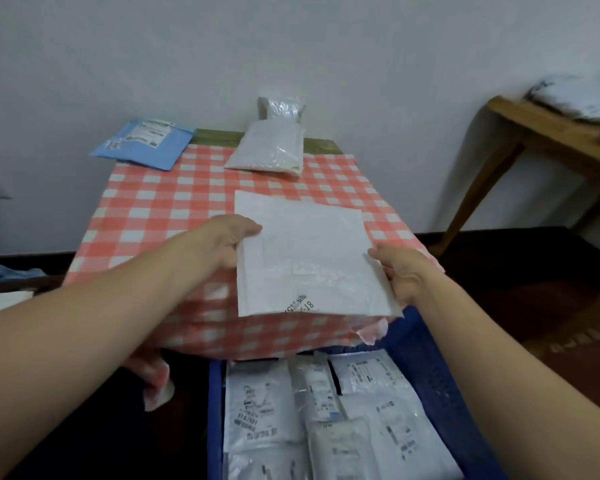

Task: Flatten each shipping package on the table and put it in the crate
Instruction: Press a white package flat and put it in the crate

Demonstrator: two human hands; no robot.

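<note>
A flat white padded mailer (305,258) is held over the near edge of the table (160,209), which has a red-and-white checked cloth. My left hand (227,242) grips its left edge and my right hand (404,271) grips its right edge. Below the table's front stands a blue crate (426,368) with several flattened white packages inside. On the table's far side lie a blue mailer (142,142) at the back left and a grey plastic package (269,148) at the back middle, with another grey package (281,107) leaning on the wall behind it.
A white wall rises right behind the table. A wooden side table (548,133) with a bundle on it stands at the right. The floor around is dark. The cloth's corners hang down over the table's front.
</note>
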